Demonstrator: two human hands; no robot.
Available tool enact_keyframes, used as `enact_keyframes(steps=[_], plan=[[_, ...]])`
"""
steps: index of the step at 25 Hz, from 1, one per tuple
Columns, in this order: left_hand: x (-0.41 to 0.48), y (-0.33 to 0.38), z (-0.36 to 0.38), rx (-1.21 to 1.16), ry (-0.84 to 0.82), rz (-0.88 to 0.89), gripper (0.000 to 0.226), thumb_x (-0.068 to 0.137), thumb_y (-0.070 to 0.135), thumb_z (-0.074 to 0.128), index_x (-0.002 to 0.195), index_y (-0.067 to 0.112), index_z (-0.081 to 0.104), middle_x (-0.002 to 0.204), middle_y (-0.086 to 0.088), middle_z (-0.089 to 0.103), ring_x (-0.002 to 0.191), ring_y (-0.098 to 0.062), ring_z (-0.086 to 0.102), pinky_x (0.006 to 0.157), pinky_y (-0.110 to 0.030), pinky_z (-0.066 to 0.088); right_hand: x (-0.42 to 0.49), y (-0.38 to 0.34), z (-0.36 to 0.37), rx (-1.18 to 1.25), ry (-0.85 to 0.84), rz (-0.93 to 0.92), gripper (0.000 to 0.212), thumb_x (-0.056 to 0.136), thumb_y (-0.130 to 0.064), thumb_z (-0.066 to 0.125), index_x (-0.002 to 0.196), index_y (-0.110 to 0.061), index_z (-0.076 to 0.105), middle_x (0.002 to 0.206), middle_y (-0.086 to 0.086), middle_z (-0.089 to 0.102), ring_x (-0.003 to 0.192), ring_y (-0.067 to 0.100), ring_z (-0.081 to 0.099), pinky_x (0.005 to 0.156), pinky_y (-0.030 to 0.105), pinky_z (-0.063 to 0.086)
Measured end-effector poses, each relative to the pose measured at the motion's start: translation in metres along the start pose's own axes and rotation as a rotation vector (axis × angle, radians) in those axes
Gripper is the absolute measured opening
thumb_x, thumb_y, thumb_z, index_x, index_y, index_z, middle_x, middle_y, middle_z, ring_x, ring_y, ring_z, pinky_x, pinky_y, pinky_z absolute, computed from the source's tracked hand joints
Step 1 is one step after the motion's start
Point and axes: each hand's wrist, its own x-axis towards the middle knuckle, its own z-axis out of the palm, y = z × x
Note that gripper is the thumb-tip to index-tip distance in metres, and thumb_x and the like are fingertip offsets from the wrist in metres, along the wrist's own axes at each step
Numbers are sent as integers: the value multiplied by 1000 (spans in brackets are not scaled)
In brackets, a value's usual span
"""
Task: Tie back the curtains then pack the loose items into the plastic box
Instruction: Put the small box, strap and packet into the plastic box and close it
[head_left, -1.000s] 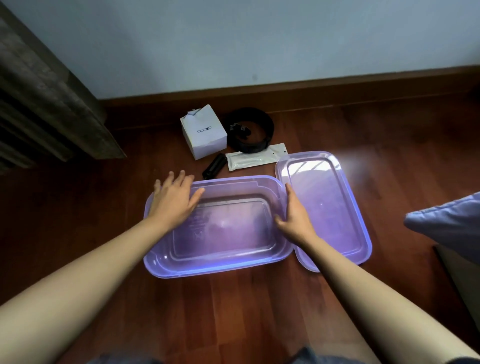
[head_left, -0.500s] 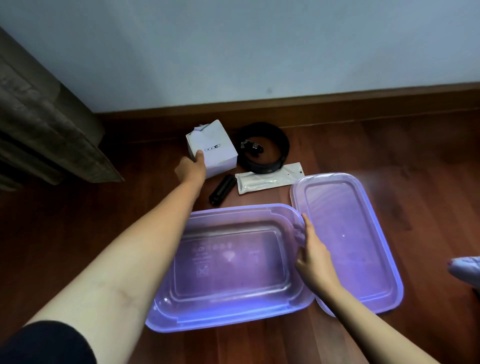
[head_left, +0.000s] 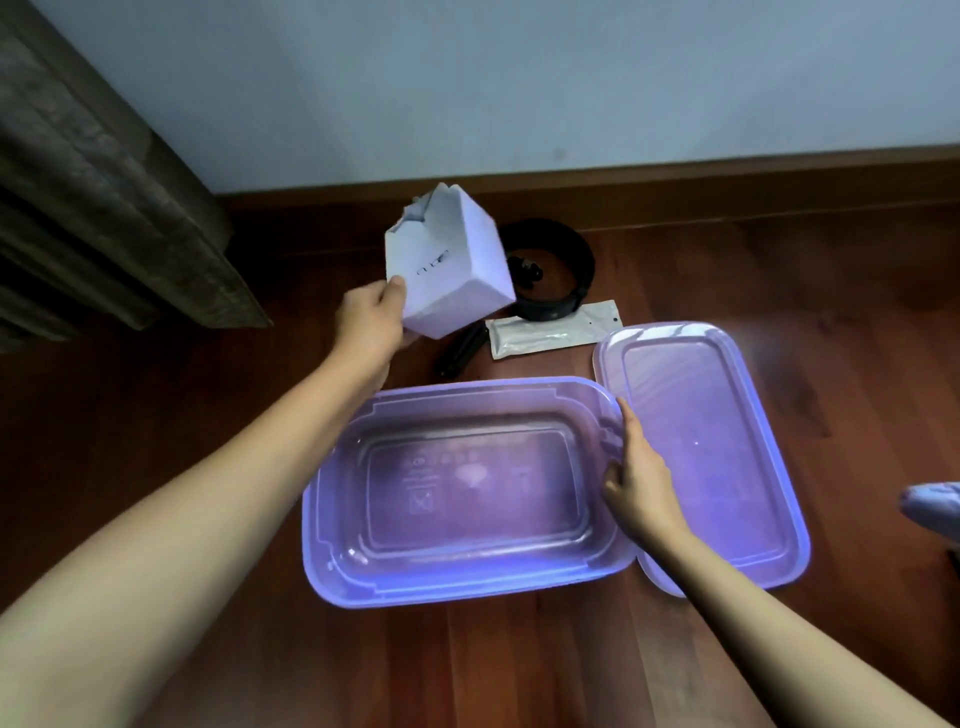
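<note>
Packing is under way: the left hand (head_left: 370, 323) grips the white carton (head_left: 448, 270), lifted off the floor beyond the plastic box (head_left: 597, 564). The right hand (head_left: 640, 480) clasps the box's rim, steadying it. Next, I'd guess, the carton swings in.

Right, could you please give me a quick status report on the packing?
Left hand grip shut on white box, lifted. Right hand on empty plastic box rim. Lid off, alongside. Nothing in the way.

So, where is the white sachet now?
The white sachet lies on the floor behind the plastic box, between the black ring and the lid.
</note>
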Motion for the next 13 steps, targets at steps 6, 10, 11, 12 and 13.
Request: enact_keyframes(steps=[6,10,11,12,13], plan=[[-122,-59,-68,366,-204,71,40,98,30,44,74,0,56,65,-7,53,65,-19,48,59,-30,35,1,2,2,-23,-12,-7,84,74,3,41,147,-33,18,125,9,62,107,35,61,88,45,50],[-137,-97,-60,877,46,48,30,100,19,36,97,0,58,83,-26,66,81,-41,60,65,-35,32,-1,2,0,-44,-11,-6,84,75,6,40,148,-30,18,129,7,60,106,36,60,87,43,49],[-137,-101,-57,916,56,10,34,100,20,35,119,-2,52,103,-28,65,96,-43,61,73,-37,39,-1,2,0,-48,-12,-13,84,75,6,40,148,-29,18,129,7,59,107,36,60,87,44,49],[-136,-107,-56,934,42,-5,45,100,24,36,137,-1,37,126,-27,56,114,-42,54,85,-39,43,-1,2,1,-46,-13,-21,83,76,6,39,148,-29,18,131,6,58,108,36,60,88,44,49],[-137,-110,-54,960,27,56,56,99,31,37,146,3,24,144,-23,40,130,-39,42,99,-40,40,-1,2,1,-45,-12,-27,83,76,7,39,148,-29,18,132,4,57,109,35,60,88,44,49]])
